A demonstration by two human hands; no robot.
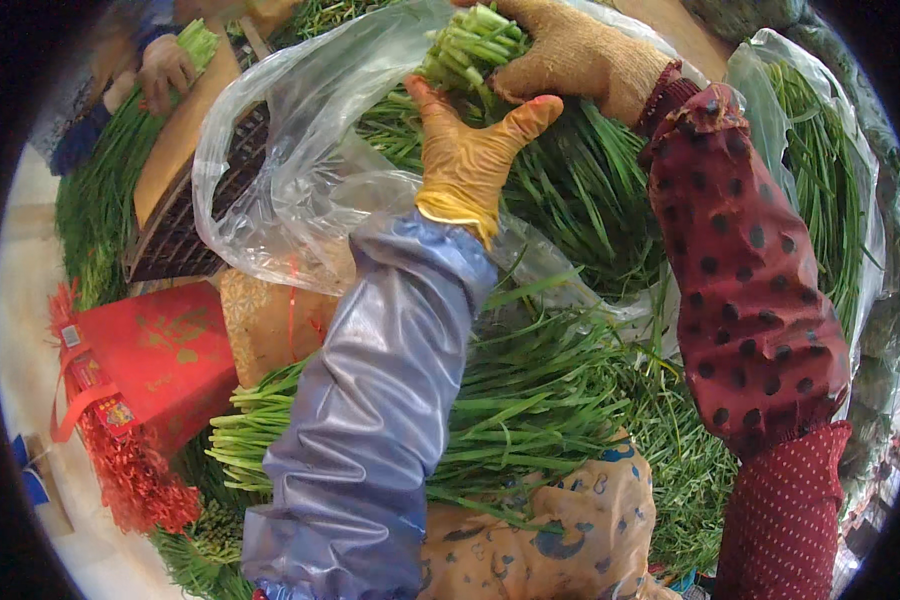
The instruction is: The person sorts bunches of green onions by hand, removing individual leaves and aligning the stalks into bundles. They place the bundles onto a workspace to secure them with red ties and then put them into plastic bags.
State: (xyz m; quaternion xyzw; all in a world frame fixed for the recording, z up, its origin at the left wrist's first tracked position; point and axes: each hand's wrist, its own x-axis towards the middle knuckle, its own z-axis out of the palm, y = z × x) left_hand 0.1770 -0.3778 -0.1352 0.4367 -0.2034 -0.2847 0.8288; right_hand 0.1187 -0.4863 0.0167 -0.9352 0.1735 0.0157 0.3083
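My left hand (469,154), in a yellow-orange rubber glove, reaches to the cut stem ends of a bundle of garlic chives (474,46). Its thumb and an outer finger are spread wide; the middle fingers are partly hidden at the stems. My right hand (581,56), in a brown knit glove, is wrapped around that bundle at the top of the view. Below both hands, more green chives (577,195) fill an opened clear plastic bag (232,180). Another chive bundle (525,397) lies across before me, partly covered by my left sleeve (367,390).
Another person's hand (166,71) holds chives at upper left, beside a wooden board (187,142) and a dark crate (210,202). A red gift box (157,352) stands left. Loose trimmings (682,457) lie lower right, and a bagged bundle (817,187) stands right.
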